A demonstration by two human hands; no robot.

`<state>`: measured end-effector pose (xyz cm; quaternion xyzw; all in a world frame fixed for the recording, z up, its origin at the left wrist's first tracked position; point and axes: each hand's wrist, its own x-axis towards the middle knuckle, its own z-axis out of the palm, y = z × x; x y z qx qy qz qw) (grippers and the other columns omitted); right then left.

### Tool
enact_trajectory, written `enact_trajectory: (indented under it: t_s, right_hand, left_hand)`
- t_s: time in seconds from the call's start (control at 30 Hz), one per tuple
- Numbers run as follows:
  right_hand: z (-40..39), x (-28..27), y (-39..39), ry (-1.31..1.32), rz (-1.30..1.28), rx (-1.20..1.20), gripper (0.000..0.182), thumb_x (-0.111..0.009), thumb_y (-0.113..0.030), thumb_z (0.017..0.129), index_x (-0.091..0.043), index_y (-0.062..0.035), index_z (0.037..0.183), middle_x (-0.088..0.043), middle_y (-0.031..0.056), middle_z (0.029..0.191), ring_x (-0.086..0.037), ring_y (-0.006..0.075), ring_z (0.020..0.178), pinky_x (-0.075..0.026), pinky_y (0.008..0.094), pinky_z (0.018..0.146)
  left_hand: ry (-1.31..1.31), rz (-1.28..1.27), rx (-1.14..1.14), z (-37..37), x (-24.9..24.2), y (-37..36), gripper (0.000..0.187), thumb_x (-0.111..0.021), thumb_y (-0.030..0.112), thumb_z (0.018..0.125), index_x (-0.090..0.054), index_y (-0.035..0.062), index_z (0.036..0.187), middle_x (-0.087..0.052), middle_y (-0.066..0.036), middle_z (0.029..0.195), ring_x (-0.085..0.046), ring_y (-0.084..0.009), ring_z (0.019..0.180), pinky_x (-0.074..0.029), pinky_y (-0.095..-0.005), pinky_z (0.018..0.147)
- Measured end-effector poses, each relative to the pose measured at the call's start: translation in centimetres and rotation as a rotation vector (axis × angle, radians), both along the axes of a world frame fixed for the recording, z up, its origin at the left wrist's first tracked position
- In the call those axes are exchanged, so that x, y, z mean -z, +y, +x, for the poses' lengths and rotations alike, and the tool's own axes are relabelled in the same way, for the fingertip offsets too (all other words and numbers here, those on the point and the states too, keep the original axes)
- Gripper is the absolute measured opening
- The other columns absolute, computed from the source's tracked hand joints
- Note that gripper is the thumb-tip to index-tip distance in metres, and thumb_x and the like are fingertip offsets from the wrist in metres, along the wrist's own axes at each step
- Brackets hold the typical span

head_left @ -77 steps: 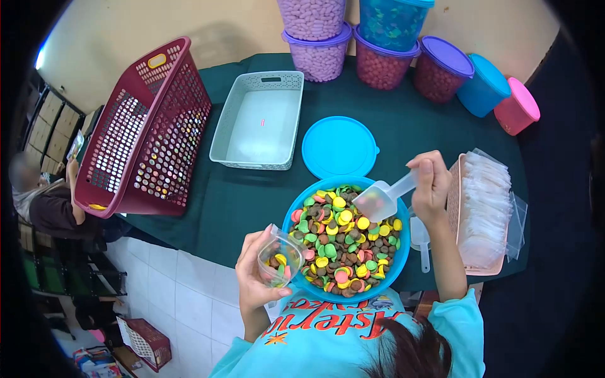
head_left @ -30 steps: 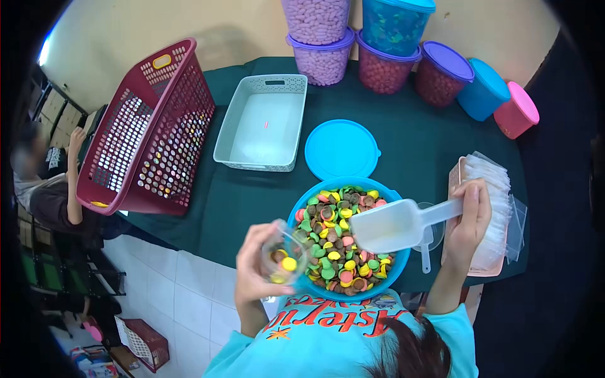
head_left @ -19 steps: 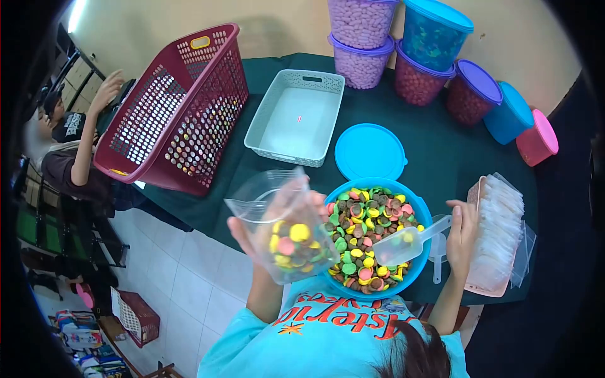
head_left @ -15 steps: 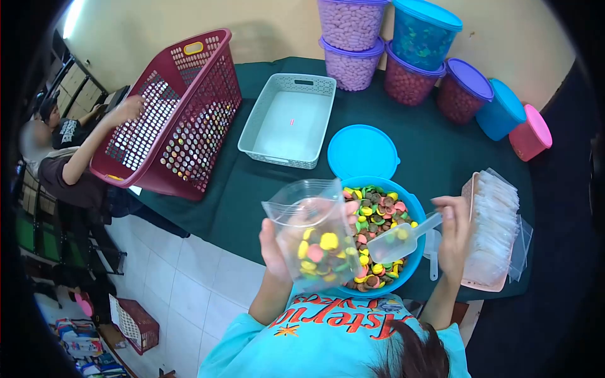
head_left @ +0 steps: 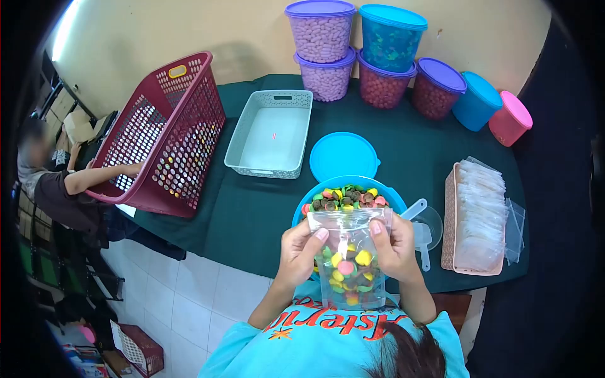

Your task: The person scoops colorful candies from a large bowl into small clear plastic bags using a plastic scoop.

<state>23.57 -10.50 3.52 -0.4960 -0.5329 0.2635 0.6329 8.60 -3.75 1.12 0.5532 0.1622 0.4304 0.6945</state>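
My left hand and my right hand pinch a clear plastic pouch near its top, one at each side, thumbs facing me. Yellow, pink, green and brown candy pieces fill the pouch's lower part. Behind it stands a blue tub of the same colorful candies, partly hidden by the pouch and hands. A clear scoop's handle sticks out at the tub's right rim; the rest of it is hidden. Another small clear scoop lies beside the tub.
A blue lid lies behind the tub, near a pale basket. A peach basket of clear pouches is at right. Lidded tubs line the wall. At left, a person's arm reaches into a maroon basket.
My right hand has let go of the scoop, now at the tub's rim, and has taken hold of the pouch beside my left hand. The other person's arm has lowered into the maroon basket.
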Motion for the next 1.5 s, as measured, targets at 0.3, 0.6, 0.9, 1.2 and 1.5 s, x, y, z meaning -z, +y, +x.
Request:
enact_trajectory:
  t_s: [0.3,0.6,0.9,1.2,1.5]
  right_hand:
    - [-2.5,1.4,-1.3,0.157,-0.059,-0.089,0.007,-0.051,-0.005,0.079,-0.053,0.0006,0.075,-0.049,0.0011,0.055,-0.044,0.0077,0.047,-0.035,0.0226,0.045]
    - [-6.3,1.5,0.1,0.056,0.042,-0.098,0.004,-0.056,0.000,0.073,-0.056,0.0026,0.076,-0.055,0.0072,0.065,-0.050,0.0128,0.054,-0.039,0.0247,0.051]
    - [-12.4,0.0,3.7,0.021,0.002,-0.142,0.009,-0.063,0.000,0.067,-0.059,-0.0003,0.075,-0.058,0.0080,0.068,-0.053,0.0120,0.057,-0.042,0.0229,0.052]
    - [-20.5,-0.5,8.9,-0.092,0.099,-0.135,0.011,-0.064,0.002,0.064,-0.062,0.0000,0.074,-0.058,0.0078,0.061,-0.054,0.0137,0.053,-0.040,0.0227,0.045]
    - [-25.2,-0.2,13.0,-0.202,0.064,-0.163,0.008,-0.067,-0.001,0.063,-0.064,-0.0035,0.070,-0.062,0.0056,0.065,-0.056,0.0151,0.054,-0.040,0.0249,0.052]
  left_hand:
    - [0.061,0.146,-0.254,-2.2,0.2,-1.8,0.014,-0.048,0.008,0.077,-0.057,-0.0034,0.077,-0.058,-0.007,0.070,-0.052,-0.0087,0.062,-0.042,-0.0217,0.058]
    - [0.069,0.221,-0.209,-5.6,-0.4,-0.9,0.005,-0.060,0.000,0.070,-0.058,-0.0036,0.073,-0.058,-0.009,0.071,-0.054,-0.0099,0.062,-0.040,-0.0218,0.053]
    - [0.083,0.320,-0.132,-12.0,-1.0,3.0,0.005,-0.058,-0.002,0.073,-0.061,-0.0026,0.077,-0.060,-0.011,0.073,-0.058,-0.0125,0.064,-0.045,-0.0221,0.056]
    - [0.133,0.371,-0.132,-21.3,-1.7,8.3,0.009,-0.062,-0.003,0.070,-0.063,-0.0018,0.079,-0.062,-0.013,0.072,-0.059,-0.0152,0.062,-0.046,-0.0246,0.053]
    - [0.283,0.644,-0.239,-29.4,-2.2,13.3,0.007,-0.066,0.000,0.065,-0.064,-0.0002,0.072,-0.062,-0.010,0.068,-0.059,-0.0183,0.061,-0.046,-0.0263,0.054]
